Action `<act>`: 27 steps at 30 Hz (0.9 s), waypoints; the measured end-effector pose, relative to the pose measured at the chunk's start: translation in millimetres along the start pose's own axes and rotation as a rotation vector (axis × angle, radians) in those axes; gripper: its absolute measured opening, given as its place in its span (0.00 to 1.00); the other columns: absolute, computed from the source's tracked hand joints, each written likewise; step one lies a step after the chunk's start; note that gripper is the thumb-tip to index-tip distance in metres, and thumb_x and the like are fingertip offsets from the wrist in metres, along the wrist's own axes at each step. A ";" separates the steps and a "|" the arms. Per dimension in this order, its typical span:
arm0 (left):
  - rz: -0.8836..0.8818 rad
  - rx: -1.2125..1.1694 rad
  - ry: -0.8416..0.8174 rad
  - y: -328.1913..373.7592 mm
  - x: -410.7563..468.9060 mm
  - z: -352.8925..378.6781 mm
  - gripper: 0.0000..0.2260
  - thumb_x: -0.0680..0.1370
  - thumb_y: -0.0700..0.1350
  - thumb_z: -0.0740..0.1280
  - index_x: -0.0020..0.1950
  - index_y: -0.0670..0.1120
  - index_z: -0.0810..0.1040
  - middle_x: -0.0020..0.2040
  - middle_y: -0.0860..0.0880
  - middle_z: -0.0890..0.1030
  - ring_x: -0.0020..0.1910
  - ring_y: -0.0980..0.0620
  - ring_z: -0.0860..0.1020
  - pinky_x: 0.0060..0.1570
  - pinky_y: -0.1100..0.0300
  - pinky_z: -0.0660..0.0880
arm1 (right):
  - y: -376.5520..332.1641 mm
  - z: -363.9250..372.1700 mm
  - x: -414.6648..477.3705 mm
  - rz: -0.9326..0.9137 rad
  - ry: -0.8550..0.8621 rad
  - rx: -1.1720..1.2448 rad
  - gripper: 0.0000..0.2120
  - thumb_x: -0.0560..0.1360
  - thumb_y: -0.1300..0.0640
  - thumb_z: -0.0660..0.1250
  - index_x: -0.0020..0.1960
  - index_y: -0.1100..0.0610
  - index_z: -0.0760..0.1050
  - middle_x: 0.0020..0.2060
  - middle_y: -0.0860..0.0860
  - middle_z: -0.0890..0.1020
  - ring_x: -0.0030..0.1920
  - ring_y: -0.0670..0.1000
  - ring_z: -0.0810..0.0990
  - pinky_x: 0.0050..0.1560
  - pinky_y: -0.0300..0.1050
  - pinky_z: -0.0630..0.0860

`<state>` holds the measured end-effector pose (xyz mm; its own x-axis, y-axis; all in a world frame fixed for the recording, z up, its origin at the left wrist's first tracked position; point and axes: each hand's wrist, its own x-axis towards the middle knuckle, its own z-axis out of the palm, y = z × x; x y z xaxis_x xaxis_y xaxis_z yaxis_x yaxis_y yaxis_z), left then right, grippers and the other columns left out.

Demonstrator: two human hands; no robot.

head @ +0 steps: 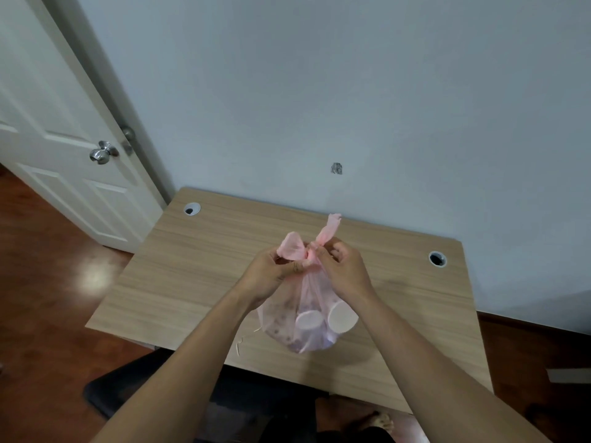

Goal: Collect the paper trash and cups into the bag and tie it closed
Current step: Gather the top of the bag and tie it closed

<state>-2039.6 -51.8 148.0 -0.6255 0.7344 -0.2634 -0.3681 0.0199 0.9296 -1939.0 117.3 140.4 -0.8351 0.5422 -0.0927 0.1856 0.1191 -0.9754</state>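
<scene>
Head view shows the left hand (271, 273) and right hand (343, 266) pinching the bag (307, 321) handles either side of its knot (309, 253), the neck rising upright between them.

1. One pink bag (281, 318) is counted, right in the middle.
2. Two cups (308, 319) are made out through its plastic.
3. Two hands are seen: left hand (267, 276), right hand (343, 266).
4. One desk (192, 266) is noted, and two cable holes (192, 208) are spotted in it.
5. One door (48, 123) is tallied.
</scene>
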 end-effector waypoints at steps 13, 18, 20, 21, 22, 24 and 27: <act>-0.016 -0.065 0.356 -22.6 15.9 -2.7 0.08 0.82 0.42 0.76 0.60 0.42 0.88 0.55 0.44 0.90 0.52 0.48 0.87 0.51 0.55 0.83 | 12.0 -15.0 10.7 0.316 0.153 -0.240 0.22 0.83 0.43 0.71 0.37 0.56 0.82 0.36 0.49 0.85 0.40 0.54 0.82 0.41 0.49 0.73; -0.084 -0.034 0.493 -31.7 20.7 4.1 0.07 0.85 0.42 0.72 0.59 0.42 0.87 0.57 0.40 0.89 0.52 0.47 0.85 0.48 0.53 0.80 | 9.9 -15.7 10.3 0.313 0.153 -0.262 0.25 0.83 0.43 0.73 0.40 0.65 0.85 0.33 0.55 0.84 0.36 0.55 0.78 0.36 0.48 0.68; -0.078 0.027 0.527 -30.9 22.5 4.0 0.08 0.86 0.44 0.70 0.57 0.43 0.88 0.54 0.43 0.90 0.50 0.46 0.85 0.45 0.54 0.78 | 8.3 -14.2 7.3 0.222 0.152 -0.273 0.22 0.83 0.43 0.73 0.44 0.60 0.88 0.36 0.54 0.87 0.37 0.52 0.80 0.37 0.47 0.70; -0.072 0.046 0.498 -29.1 23.6 3.0 0.10 0.87 0.45 0.69 0.58 0.43 0.89 0.53 0.44 0.90 0.50 0.47 0.85 0.43 0.55 0.77 | 6.5 -14.5 5.7 0.166 0.150 -0.265 0.18 0.84 0.43 0.72 0.47 0.56 0.89 0.38 0.50 0.89 0.39 0.50 0.83 0.39 0.46 0.73; -0.068 0.037 0.437 -26.4 24.6 2.6 0.12 0.88 0.47 0.68 0.59 0.42 0.88 0.55 0.44 0.90 0.50 0.48 0.84 0.43 0.57 0.76 | 3.8 -15.6 5.0 0.118 0.143 -0.231 0.12 0.84 0.45 0.72 0.52 0.51 0.90 0.42 0.46 0.90 0.44 0.46 0.86 0.43 0.45 0.77; -0.052 -0.087 0.280 -19.4 25.5 3.4 0.15 0.88 0.48 0.66 0.62 0.38 0.86 0.57 0.44 0.90 0.47 0.51 0.82 0.43 0.59 0.76 | -3.3 -19.0 5.6 0.053 0.078 -0.099 0.08 0.84 0.46 0.73 0.60 0.42 0.90 0.51 0.39 0.91 0.54 0.40 0.87 0.53 0.40 0.81; 0.001 -0.362 0.143 -4.6 26.6 9.0 0.16 0.86 0.46 0.69 0.60 0.32 0.82 0.49 0.44 0.89 0.37 0.55 0.80 0.42 0.65 0.80 | -13.7 -18.4 7.7 0.005 -0.026 0.098 0.08 0.83 0.44 0.75 0.60 0.41 0.90 0.57 0.40 0.91 0.61 0.38 0.87 0.57 0.33 0.81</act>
<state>-2048.4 -26.3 139.0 -0.7058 0.6321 -0.3199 -0.5709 -0.2402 0.7851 -1938.4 135.2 156.7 -0.8479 0.5205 -0.1011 0.1388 0.0339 -0.9897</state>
